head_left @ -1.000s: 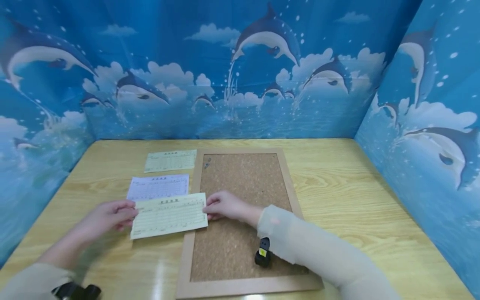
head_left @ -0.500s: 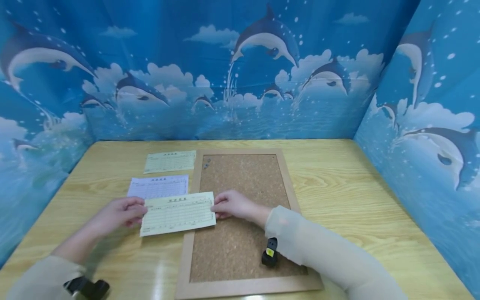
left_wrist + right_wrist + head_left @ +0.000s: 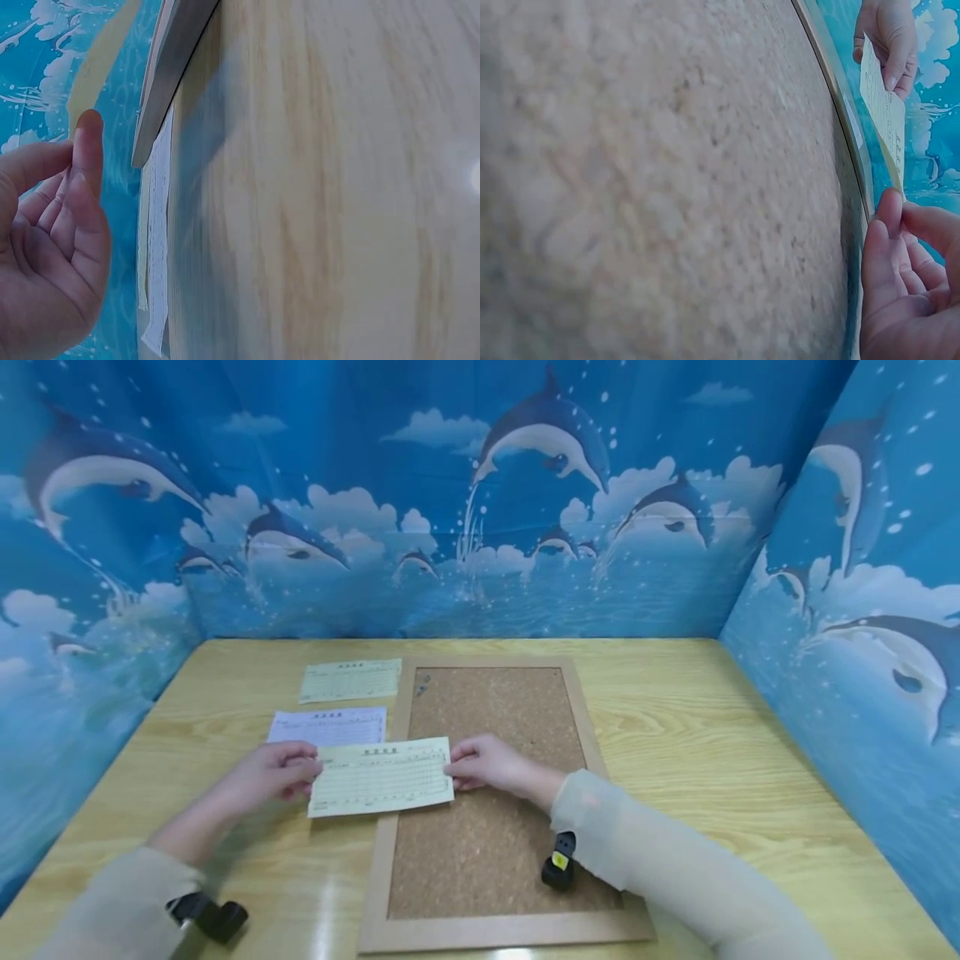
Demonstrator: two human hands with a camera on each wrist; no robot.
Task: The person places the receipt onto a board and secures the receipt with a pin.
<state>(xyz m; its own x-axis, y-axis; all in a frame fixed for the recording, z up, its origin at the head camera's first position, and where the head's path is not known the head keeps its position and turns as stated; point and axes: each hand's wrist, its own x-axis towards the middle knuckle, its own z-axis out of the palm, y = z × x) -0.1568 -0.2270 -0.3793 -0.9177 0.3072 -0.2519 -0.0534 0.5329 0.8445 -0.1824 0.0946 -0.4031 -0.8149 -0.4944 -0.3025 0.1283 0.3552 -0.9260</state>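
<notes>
A pale yellow printed form (image 3: 381,778) is stretched between both hands, raised over the left side of a wood-framed cork board (image 3: 480,860). My left hand (image 3: 262,777) pinches its left edge between thumb and fingers; the left wrist view shows the yellow paper (image 3: 97,67) rising from that pinch. At the opposite edge, my right hand (image 3: 491,766) pinches the form, as the right wrist view also shows at the paper's (image 3: 885,112) near end. A white printed form (image 3: 330,725) lies on the table behind, partly covered by the held one.
Another pale yellow form (image 3: 351,681) lies farther back, left of the board. Small dark pins (image 3: 422,685) sit in the cork's upper left corner. A dolphin-print curtain (image 3: 480,602) walls the wooden table (image 3: 705,743) at the back and sides.
Both hands have carried the yellow form to the right and slightly away, so it overlaps more of the board's left frame. The other two forms and the board stay where they were.
</notes>
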